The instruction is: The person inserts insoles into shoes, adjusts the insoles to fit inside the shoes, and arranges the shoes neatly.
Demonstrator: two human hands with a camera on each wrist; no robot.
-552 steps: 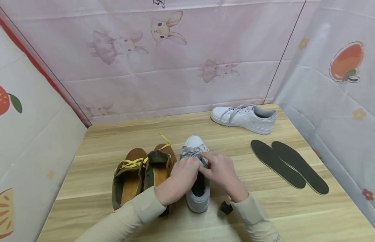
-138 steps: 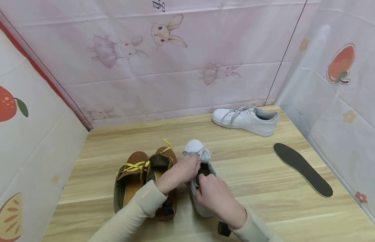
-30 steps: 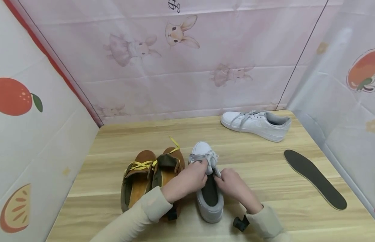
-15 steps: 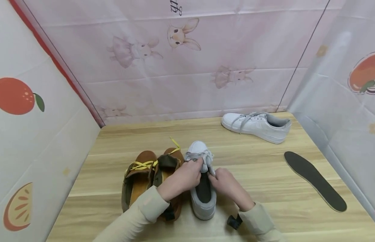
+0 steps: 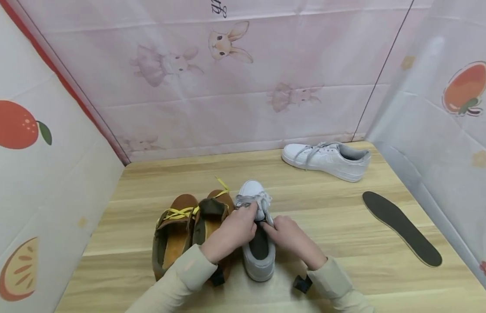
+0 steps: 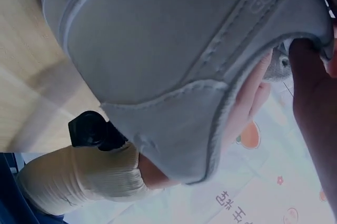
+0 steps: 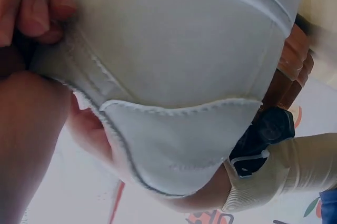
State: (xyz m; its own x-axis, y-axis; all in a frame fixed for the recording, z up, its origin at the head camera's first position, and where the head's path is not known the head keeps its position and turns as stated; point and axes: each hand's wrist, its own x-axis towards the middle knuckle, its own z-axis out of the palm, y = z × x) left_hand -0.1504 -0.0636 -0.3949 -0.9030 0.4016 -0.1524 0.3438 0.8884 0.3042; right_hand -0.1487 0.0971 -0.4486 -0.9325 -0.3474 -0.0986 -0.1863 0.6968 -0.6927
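A white sneaker [image 5: 259,265] with grey laces [image 5: 262,201] stands in the middle of the table, toe pointing away. Inside it lies a dark insole [image 5: 259,243]. My left hand [image 5: 236,227] holds the sneaker by the tongue and left side of its opening. On the right side, my right hand [image 5: 287,234] grips the collar, thumb inside the opening and fingers [image 7: 39,16] on the outer wall. The left wrist view shows the sneaker's grey-white side [image 6: 152,39] close up, with a thumb [image 6: 310,76] reaching over the collar. The front of the insole is hidden.
Left of the sneaker stand two brown shoes [image 5: 185,202] with yellow laces, close beside my left forearm. A second white sneaker [image 5: 325,160] sits at the back right. Another dark insole [image 5: 401,228] lies on the right of the wooden table [image 5: 325,200]. Printed fabric walls surround it.
One of two insoles has left the table's right side since the oldest frame. My right hand has moved from over the sneaker's heel opening to its right collar. Lately the sneaker shifted slightly left.
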